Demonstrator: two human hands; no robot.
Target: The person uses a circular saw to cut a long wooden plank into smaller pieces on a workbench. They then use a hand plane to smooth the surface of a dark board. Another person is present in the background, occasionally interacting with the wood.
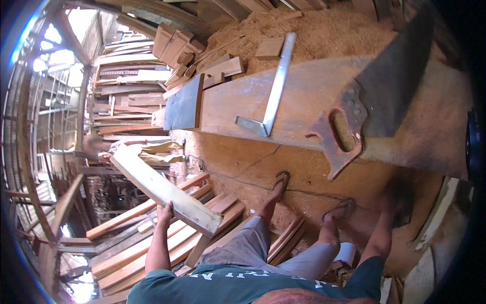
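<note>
My left hand (164, 213) is closed round the lower edge of a long, pale wooden plank (164, 190), held tilted at my left. The plank's far end rises up and leftward; its near end is close to my lap. My right arm reaches forward at the right, where my right hand (394, 198) is a dark blur with its fingers smeared. Nearest to it, on the workbench (228, 104), lies a handsaw (349, 124) with a worn reddish-brown handle and a broad dark blade. Left of the saw, a metal try square (277, 86) lies across the board's edge.
Stacked timber (157, 243) is beside me at the left. Cut wood blocks (174, 45) and sawdust (334, 35) lie beyond the bench. A dark cable (304, 191) crosses the floor by my feet. Another person (152, 152) stands behind the plank's far end.
</note>
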